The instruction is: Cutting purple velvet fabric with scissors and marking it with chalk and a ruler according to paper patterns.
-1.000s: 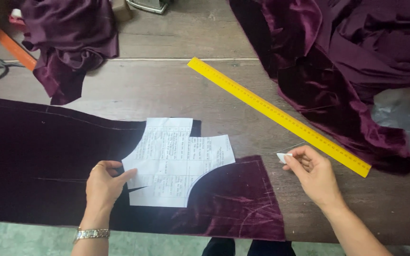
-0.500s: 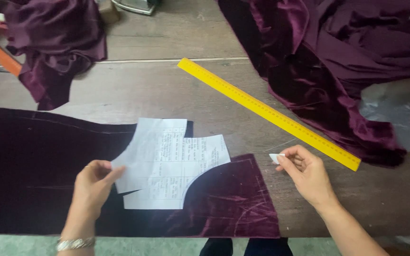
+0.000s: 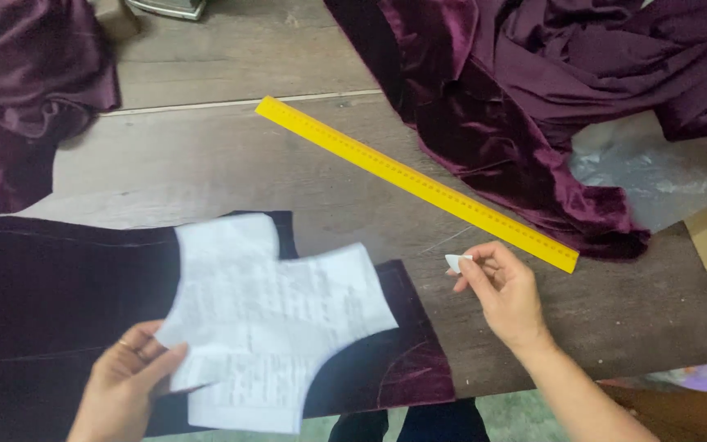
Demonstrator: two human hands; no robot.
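Surface: worn wooden table [image 3: 206, 164], grey-brown, most of it taken up by purple velvet.
Pattern: white paper pattern [image 3: 276, 315] with curved cut-outs sat tilted over the near edge of the flat velvet piece [image 3: 51, 303]; blurred, so likely raised off the cloth rather than pressed flat.
Left hand: your left hand [image 3: 124, 385] pinched the pattern's lower-left edge, thumb on top, fingers curled under — a grip on the rim keeps the outline visible.
Right hand: your right hand [image 3: 505, 290] was closed around a small white chalk piece [image 3: 456, 262], tip out past the fingertips, held clear of the cloth, just beside the ruler's near end.
Ruler: long yellow ruler [image 3: 411, 180] lay diagonally on bare wood, far end beside the heaped velvet [image 3: 550, 98].
Left corner: second velvet bundle [image 3: 26, 82], well apart.
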